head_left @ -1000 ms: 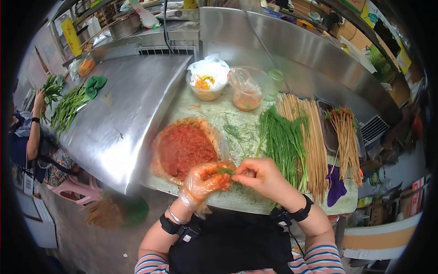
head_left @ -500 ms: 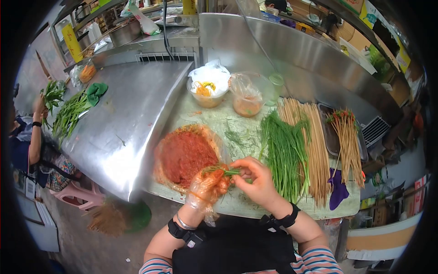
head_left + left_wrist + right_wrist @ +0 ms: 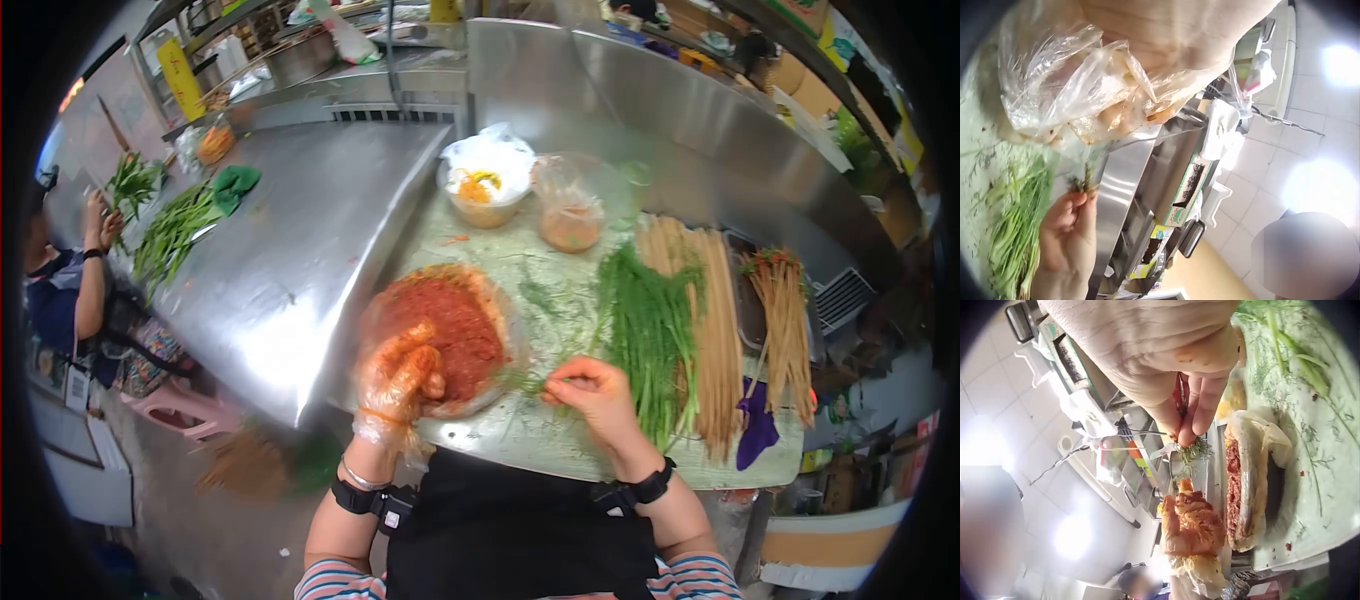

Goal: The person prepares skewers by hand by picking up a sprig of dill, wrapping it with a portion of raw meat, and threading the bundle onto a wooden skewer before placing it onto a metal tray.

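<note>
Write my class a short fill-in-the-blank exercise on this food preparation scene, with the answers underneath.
1. The left hand is covered by a clear plastic ____.
2. The right hand pinches a small sprig whose colour is ____.
3. In the head view, the plain wooden skewers lie to the ____ of the large bunch of herbs.
4. The cloth near the lower ends of the skewers is ____.

Missing words: glove; green; right; purple.

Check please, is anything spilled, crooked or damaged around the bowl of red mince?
A little mess: small red crumbs and loose dill sprigs lie scattered on the pale green tabletop, outside the bowl and apart from the dill pile. I see no damage.
</note>
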The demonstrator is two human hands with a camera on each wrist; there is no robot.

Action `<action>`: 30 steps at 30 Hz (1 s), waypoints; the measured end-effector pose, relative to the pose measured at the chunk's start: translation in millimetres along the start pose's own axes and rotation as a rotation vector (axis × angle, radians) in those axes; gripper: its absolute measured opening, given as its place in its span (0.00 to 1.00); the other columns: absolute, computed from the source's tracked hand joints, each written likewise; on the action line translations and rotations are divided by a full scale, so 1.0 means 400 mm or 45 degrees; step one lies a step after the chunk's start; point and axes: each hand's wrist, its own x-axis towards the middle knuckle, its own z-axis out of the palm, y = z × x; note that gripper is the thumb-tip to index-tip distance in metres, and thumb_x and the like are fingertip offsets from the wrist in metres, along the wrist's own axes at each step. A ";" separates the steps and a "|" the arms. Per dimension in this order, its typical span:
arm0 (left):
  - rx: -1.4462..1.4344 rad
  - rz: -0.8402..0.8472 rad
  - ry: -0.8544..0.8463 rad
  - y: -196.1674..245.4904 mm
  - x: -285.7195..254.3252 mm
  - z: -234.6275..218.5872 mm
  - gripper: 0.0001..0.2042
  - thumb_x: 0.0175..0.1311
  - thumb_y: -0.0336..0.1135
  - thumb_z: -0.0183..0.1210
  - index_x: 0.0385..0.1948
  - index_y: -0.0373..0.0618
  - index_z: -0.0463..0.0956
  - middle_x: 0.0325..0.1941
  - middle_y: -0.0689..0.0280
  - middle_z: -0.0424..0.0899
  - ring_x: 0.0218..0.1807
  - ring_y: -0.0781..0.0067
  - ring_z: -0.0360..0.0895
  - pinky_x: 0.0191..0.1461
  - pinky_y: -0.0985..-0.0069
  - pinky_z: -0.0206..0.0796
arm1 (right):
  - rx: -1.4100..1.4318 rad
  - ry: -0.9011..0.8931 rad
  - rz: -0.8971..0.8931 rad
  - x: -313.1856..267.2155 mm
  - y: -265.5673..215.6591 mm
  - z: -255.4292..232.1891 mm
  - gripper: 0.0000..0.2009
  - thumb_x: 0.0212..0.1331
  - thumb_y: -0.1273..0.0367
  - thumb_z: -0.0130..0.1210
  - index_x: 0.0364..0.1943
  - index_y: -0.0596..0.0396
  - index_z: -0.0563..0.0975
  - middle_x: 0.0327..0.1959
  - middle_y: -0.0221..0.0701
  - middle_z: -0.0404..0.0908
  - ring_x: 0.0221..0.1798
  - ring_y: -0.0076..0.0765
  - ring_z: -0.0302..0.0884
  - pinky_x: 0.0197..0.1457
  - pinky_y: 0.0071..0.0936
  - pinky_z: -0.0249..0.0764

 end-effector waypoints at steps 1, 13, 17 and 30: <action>0.080 0.067 0.073 0.022 0.001 -0.014 0.13 0.62 0.27 0.53 0.47 0.33 0.70 0.25 0.60 0.75 0.20 0.74 0.71 0.23 0.81 0.64 | 0.037 0.007 -0.014 -0.005 0.015 0.000 0.06 0.53 0.80 0.57 0.35 0.64 0.76 0.36 0.34 0.77 0.38 0.29 0.80 0.43 0.22 0.77; 1.665 0.582 -0.271 0.055 0.035 -0.021 0.04 0.47 0.29 0.63 0.26 0.43 0.81 0.27 0.61 0.81 0.31 0.60 0.78 0.37 0.69 0.69 | -0.017 0.014 0.030 -0.071 0.136 -0.075 0.04 0.51 0.83 0.57 0.32 0.65 0.76 0.35 0.34 0.75 0.37 0.31 0.79 0.43 0.22 0.77; 1.883 0.605 -0.613 0.056 0.026 0.023 0.10 0.44 0.29 0.63 0.31 0.44 0.80 0.29 0.61 0.79 0.33 0.59 0.77 0.37 0.68 0.69 | 0.018 -0.006 -0.004 -0.068 0.139 -0.079 0.04 0.51 0.84 0.56 0.31 0.66 0.76 0.34 0.33 0.73 0.37 0.30 0.79 0.43 0.22 0.77; 1.896 0.880 -0.309 0.003 0.075 0.007 0.08 0.48 0.27 0.62 0.32 0.40 0.78 0.29 0.62 0.80 0.27 0.64 0.76 0.31 0.72 0.68 | 0.035 -0.015 0.039 -0.067 0.128 -0.079 0.05 0.51 0.84 0.56 0.31 0.64 0.76 0.34 0.32 0.73 0.37 0.28 0.78 0.43 0.20 0.76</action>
